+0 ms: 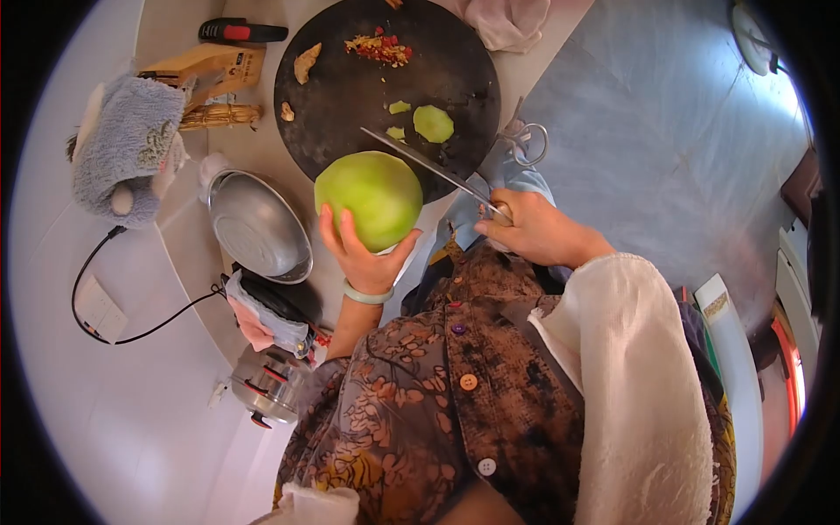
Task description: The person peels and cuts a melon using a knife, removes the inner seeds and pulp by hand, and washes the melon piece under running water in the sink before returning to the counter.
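Left grip [367,258] spread round the green fruit [367,197], cupping it from its 6 o'clock; fruit sits toward 11 o'clock of view centre, over the board's 6 o'clock edge. Right grip [538,229] closed on the knife [424,164], blade aimed at 10 o'clock, passing my fruit's 1 o'clock; contact, can't tell. Board [446,52]: green slice [433,124] at 4 o'clock, red bits [378,50] at 12. Bowl [262,232] at view's 9 o'clock.
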{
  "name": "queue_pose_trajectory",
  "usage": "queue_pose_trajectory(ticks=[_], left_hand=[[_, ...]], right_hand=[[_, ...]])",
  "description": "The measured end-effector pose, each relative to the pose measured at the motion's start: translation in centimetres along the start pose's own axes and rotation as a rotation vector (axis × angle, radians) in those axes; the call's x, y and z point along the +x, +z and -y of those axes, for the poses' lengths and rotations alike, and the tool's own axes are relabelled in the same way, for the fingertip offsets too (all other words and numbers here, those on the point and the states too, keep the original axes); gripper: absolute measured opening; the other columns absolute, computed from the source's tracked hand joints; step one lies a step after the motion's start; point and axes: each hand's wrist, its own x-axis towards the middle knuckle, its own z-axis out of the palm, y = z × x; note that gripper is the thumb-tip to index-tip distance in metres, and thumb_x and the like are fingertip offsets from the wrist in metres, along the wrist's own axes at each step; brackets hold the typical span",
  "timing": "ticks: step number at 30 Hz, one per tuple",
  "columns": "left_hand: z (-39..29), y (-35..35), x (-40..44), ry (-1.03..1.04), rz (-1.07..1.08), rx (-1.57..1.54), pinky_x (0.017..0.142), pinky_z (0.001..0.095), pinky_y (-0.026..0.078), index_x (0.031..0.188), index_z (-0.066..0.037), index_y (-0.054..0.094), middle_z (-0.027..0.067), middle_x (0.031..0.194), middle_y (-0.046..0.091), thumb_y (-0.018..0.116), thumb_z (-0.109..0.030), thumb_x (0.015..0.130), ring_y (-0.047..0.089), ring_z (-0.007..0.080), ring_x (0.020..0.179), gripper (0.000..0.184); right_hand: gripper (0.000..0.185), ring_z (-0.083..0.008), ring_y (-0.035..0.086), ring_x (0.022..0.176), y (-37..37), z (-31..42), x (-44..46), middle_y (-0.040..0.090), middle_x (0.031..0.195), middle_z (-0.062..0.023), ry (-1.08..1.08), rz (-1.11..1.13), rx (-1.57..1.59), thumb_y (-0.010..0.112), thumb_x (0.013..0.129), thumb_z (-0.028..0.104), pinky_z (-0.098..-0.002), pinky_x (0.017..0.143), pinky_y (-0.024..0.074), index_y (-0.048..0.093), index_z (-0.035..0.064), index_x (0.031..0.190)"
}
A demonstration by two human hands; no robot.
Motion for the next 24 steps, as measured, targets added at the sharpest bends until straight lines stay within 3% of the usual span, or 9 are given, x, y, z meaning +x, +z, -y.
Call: queue_pose_trajectory(ticks=[2, 6, 9, 12, 15, 18, 21, 24], left_hand=[[-0.3, 0.1, -0.7, 0.009, 0.009, -0.029, 0.11, 0.0524, 0.03, 0.144, 0.0, 0.033, 0.0285, 0.15, 0.022, 0.084, -0.043, 0.073, 0.031, 0.0447, 0.137, 0.098], [-1.5, 0.7, -0.5, -0.066, -0.015, -0.06, 0.112, 0.0508, 0.027, 0.143, 0.002, 0.034, 0.0281, 0.153, 0.019, 0.077, -0.038, 0.082, 0.029, 0.0445, 0.139, 0.085], [-3.3, 0.3, 2.0, -0.164, -0.06, -0.043, 0.112, 0.0471, 0.029, 0.143, 0.001, 0.034, 0.0257, 0.152, 0.023, 0.077, -0.03, 0.083, 0.031, 0.0397, 0.138, 0.08], [-4.5, 1.2, 2.9, -0.466, -0.181, -0.5, 0.11, 0.042, 0.032, 0.144, 0.001, 0.035, 0.023, 0.149, 0.03, 0.077, -0.02, 0.082, 0.037, 0.033, 0.134, 0.077], [-3.7, 1.0, 3.0, -0.655, -0.156, -0.567, 0.106, 0.0375, 0.037, 0.141, 0.002, 0.037, 0.0182, 0.141, 0.042, 0.078, -0.014, 0.08, 0.047, 0.0261, 0.125, 0.075], [-1.7, 0.7, 3.2, -0.622, -0.058, -0.548, 0.1, 0.0374, 0.042, 0.138, 0.004, 0.042, 0.0168, 0.13, 0.053, 0.081, -0.021, 0.075, 0.054, 0.0253, 0.117, 0.078], [0.9, -0.1, 2.4, -0.807, 0.043, -0.657, 0.094, 0.0347, 0.046, 0.127, 0.005, 0.052, 0.0123, 0.117, 0.062, 0.078, -0.018, 0.079, 0.059, 0.0214, 0.107, 0.059], [3.0, -1.6, 3.3, -0.754, 0.047, -0.811, 0.091, 0.0332, 0.048, 0.118, 0.004, 0.059, 0.0113, 0.11, 0.066, 0.075, -0.019, 0.082, 0.062, 0.0199, 0.101, 0.045]], right_hand=[[0.042, -0.0371, 0.065, 0.072, 0.2, -0.9, -0.4, 0.067, 0.08, -0.0225, 0.048, 0.028, -0.015, 0.065, 0.091, 0.036, -0.0435, 0.069, 0.0492, 0.062, -0.0049, 0.099], [0.041, -0.0328, 0.064, 0.072, 0.9, -2.6, -0.5, 0.067, 0.08, -0.0202, 0.08, 0.001, 0.103, 0.065, 0.091, 0.036, -0.0414, 0.069, 0.0489, 0.062, -0.0041, 0.099], [0.039, -0.0313, 0.064, 0.075, 0.8, -2.1, -1.2, 0.066, 0.08, -0.0186, 0.096, -0.051, 0.081, 0.065, 0.092, 0.035, -0.0404, 0.071, 0.0488, 0.062, -0.0031, 0.099], [0.039, -0.0316, 0.064, 0.077, 0.0, -1.2, -1.7, 0.066, 0.081, -0.0182, 0.091, -0.05, 0.014, 0.064, 0.092, 0.035, -0.0407, 0.072, 0.0487, 0.062, -0.0026, 0.1], [0.039, -0.0337, 0.064, 0.078, -0.3, -1.6, -1.5, 0.066, 0.081, -0.0193, 0.073, -0.006, -0.004, 0.064, 0.092, 0.035, -0.0421, 0.073, 0.0485, 0.062, -0.0027, 0.1], [0.039, -0.0372, 0.064, 0.08, -0.3, -1.7, -1.3, 0.065, 0.081, -0.0218, 0.036, 0.014, -0.041, 0.063, 0.092, 0.036, -0.0438, 0.074, 0.0484, 0.061, -0.0031, 0.098], [0.041, -0.0401, 0.064, 0.081, 0.4, -1.7, -0.5, 0.065, 0.082, -0.0239, -0.019, 0.039, -0.052, 0.062, 0.092, 0.037, -0.0448, 0.074, 0.0483, 0.06, -0.0044, 0.095], [0.043, -0.0413, 0.064, 0.082, 1.5, -0.9, 0.5, 0.065, 0.083, -0.025, -0.033, 0.041, -0.038, 0.062, 0.092, 0.037, -0.0453, 0.074, 0.0484, 0.059, -0.0055, 0.093]])
